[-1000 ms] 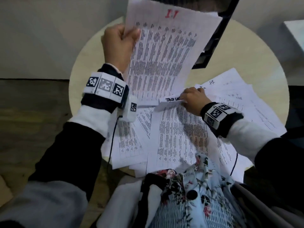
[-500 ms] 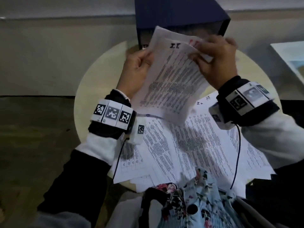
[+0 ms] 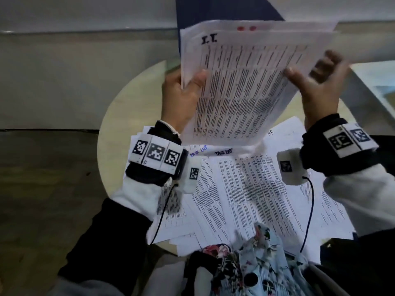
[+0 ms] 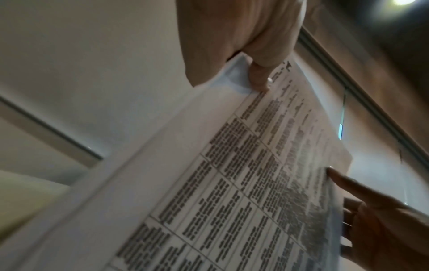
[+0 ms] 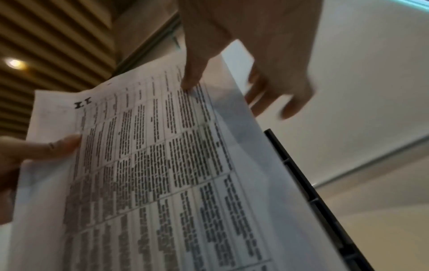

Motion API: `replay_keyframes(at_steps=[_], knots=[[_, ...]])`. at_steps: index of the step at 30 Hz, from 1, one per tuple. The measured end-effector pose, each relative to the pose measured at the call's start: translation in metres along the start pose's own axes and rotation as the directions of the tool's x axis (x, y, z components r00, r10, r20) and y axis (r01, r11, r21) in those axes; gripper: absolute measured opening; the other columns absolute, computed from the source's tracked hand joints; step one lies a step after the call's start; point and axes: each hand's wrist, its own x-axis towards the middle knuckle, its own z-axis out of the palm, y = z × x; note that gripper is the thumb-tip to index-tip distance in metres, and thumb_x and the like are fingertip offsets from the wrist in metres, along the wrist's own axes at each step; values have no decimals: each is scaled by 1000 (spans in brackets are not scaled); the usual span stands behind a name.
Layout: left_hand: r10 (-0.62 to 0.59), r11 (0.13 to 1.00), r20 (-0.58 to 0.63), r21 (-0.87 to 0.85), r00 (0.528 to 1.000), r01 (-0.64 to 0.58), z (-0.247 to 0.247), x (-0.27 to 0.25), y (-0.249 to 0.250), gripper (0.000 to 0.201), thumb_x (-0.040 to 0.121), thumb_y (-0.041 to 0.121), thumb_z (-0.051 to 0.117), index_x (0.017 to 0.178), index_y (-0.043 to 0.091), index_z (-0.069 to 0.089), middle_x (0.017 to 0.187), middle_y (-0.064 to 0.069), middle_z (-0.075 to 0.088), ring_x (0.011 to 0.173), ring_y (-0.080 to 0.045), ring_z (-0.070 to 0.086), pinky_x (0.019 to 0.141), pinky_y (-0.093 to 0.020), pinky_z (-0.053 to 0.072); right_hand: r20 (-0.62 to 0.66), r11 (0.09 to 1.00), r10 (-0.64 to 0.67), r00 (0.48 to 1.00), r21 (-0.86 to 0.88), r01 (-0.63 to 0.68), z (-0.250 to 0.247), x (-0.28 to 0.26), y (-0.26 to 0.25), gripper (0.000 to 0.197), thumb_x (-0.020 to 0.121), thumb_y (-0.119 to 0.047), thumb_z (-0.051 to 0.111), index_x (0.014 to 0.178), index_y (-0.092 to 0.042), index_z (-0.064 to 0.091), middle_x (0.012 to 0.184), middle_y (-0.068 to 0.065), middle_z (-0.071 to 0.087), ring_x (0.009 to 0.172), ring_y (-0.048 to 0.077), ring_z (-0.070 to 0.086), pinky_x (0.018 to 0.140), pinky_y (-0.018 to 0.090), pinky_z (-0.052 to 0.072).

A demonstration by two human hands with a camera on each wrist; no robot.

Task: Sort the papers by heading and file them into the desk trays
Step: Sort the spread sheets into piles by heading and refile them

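While both of my hands are raised above the round table (image 3: 128,86), they share a small sheaf of papers headed "I.T." (image 3: 239,86). My left hand (image 3: 181,99) pinches the sheaf's left edge, thumb on the printed front and fingers behind, which the left wrist view confirms with the thumb (image 4: 260,77) pressed near the heading corner. My right hand (image 3: 320,90) sits at the sheaf's right edge with its fingers spread and loose; the thumb tip (image 5: 190,80) touches the printed face, while the other fingers look to be behind the sheets, though motion blur keeps me from saying whether they actually bear on the paper. A second sheet with red marks at its top (image 3: 245,28) shows just behind the front one. Behind the sheaf stands the dark blue desk tray unit (image 3: 224,11), at the far side of the table. Under the sheaf, loose papers (image 3: 245,189) lie overlapping across the near half of the table, two of them headed "TASK LIST" (image 3: 223,152).
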Motion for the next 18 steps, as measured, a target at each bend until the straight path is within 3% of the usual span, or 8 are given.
replay_keyframes(at_steps=[3, 5, 9, 12, 13, 15, 17, 18], knots=[[-33, 998, 66, -56, 997, 37, 1, -3, -4, 16, 83, 6, 66, 94, 18, 66, 83, 9, 69, 72, 7, 66, 74, -14, 53, 128, 988, 55, 990, 135, -73, -1, -5, 5, 31, 62, -17, 81, 88, -12, 64, 76, -12, 73, 76, 4, 67, 74, 20, 51], [-124, 991, 137, -25, 983, 129, 1, -14, -15, 18, 79, 9, 70, 83, 25, 64, 73, 20, 70, 75, 5, 67, 76, -17, 54, 120, 985, 81, 989, 141, -98, -2, -15, 14, 15, 64, -8, 77, 75, -16, 71, 71, -11, 73, 69, 4, 66, 70, 20, 51], [-375, 927, 207, 117, 904, 357, 6, -43, -54, 26, 75, 28, 75, 83, 29, 50, 92, -2, 66, 89, -17, 64, 94, -37, 50, 159, 968, 216, 963, 95, -233, -12, -39, 44, 18, 69, 2, 73, 81, -10, 69, 71, -9, 73, 68, 8, 66, 70, 24, 53], [-448, 894, 214, 123, 868, 431, 9, -50, -67, 29, 75, 38, 71, 75, 27, 44, 86, -9, 53, 81, -17, 52, 83, -45, 50, 174, 965, 260, 950, -7, -263, -14, -49, 53, 16, 71, 3, 72, 80, -10, 69, 70, -12, 73, 67, 7, 67, 72, 26, 54], [-447, 894, 206, 130, 870, 428, 9, -48, -65, 32, 72, 44, 70, 78, 26, 45, 88, -8, 52, 82, -17, 50, 79, -42, 50, 175, 965, 261, 949, -16, -263, -13, -49, 53, 15, 72, 3, 72, 80, -10, 69, 70, -13, 73, 68, 7, 67, 72, 25, 54], [-462, 886, 175, 136, 870, 443, 11, -41, -66, 56, 63, 59, 68, 93, 15, 49, 102, -7, 57, 92, -17, 55, 90, -42, 50, 175, 968, 252, 952, -36, -250, -11, -47, 51, 15, 74, 1, 71, 84, -10, 69, 69, -16, 72, 68, 4, 67, 70, 24, 54], [-487, 873, 146, 125, 861, 472, 14, -33, -61, 94, 60, 69, 64, 127, 7, 42, 129, -7, 52, 118, -22, 52, 102, -41, 44, 169, 973, 232, 958, -54, -226, -9, -42, 48, 18, 76, -1, 70, 91, -11, 66, 70, -18, 71, 68, -1, 66, 68, 18, 53], [-508, 861, 126, 90, 852, 500, 16, -29, -58, 94, 67, 64, 64, 135, 6, 34, 134, -5, 47, 126, -23, 45, 106, -36, 38, 163, 978, 208, 965, -66, -199, -10, -40, 47, 20, 77, -5, 70, 95, -11, 63, 73, -16, 72, 71, -3, 65, 68, 16, 52]])
